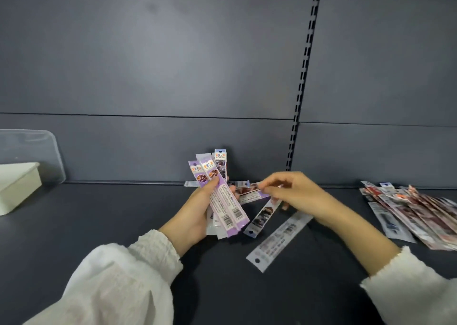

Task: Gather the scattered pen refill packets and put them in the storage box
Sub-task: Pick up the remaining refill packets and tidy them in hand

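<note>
Left hand (195, 213): gripping fanned bundle of purple packets (223, 201), thumb pressing across front, likely so they stack as one load. Right hand (294, 191): fingers curled, pinching single packet (249, 193) beside bundle, seemingly adding it. Loose packets (279, 240) lying on shelf (99, 225) below hands; larger pile (420, 213) lying at right. Storage box (17, 188) sitting far left, well apart from hands, open, clear lid (32, 149) leaning behind.

Shelf (99, 213): white box (17, 186), loose packet (279, 240), packet pile (420, 213).
</note>
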Tool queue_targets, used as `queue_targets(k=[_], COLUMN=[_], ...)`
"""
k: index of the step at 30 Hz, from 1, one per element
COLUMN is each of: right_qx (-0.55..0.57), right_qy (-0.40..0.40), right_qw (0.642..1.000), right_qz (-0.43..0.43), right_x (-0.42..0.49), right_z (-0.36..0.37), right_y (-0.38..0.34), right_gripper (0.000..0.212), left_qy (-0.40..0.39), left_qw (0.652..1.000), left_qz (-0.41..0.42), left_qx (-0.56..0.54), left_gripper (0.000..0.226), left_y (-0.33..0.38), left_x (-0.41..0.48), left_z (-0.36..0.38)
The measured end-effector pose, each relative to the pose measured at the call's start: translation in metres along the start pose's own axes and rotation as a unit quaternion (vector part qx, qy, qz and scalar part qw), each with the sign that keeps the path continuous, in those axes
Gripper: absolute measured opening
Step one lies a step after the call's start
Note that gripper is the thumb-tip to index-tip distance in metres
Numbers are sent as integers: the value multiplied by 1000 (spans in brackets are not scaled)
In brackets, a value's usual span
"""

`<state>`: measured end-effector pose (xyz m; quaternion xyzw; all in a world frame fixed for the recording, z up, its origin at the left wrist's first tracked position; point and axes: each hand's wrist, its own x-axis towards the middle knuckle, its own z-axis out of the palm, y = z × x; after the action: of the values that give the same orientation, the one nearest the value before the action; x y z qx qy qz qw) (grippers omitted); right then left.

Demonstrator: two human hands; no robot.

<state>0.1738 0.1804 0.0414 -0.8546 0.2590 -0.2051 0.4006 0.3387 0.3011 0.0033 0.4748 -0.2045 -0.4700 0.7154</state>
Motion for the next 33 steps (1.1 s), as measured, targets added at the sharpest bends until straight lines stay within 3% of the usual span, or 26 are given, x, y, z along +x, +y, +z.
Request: queue_targets(k=[3,6,11,14,18,23,29,33], right_qx=[-174,-247,-230,-233,-243,-239,-233,-292], right_qy=[-145,-244,-166,-172,-190,-107,-64,-74], right_qw=[974,937,958,956,946,950,960,944], right_qz=[-11,-34,-51,-55,-100,-172,-143,-134], right_x=[-6,-8,1,13,25,30,28,27], right_z=[-32,-42,-36,-32,-25,-26,-31,-33], right_y=[31,54,70,71,80,92,97,97], right_gripper=[30,52,76,79,57,28,41,34], left_qy=[-13,-3,-23,-21,-25,-38,-42,-41], left_qw=[1000,999,998,999,999,999,999,999], left_qz=[12,9,22,9,2,10,23,24], left_qx=[-24,-49,-55,-44,-27,-21,-13,-17], left_gripper=[23,26,34,37,35,34,30,28], left_y=[-6,-13,-15,-16,-20,-21,-22,-22], left_x=[7,14,28,31,32,34,33,33], left_z=[17,31,26,15,13,16,15,14])
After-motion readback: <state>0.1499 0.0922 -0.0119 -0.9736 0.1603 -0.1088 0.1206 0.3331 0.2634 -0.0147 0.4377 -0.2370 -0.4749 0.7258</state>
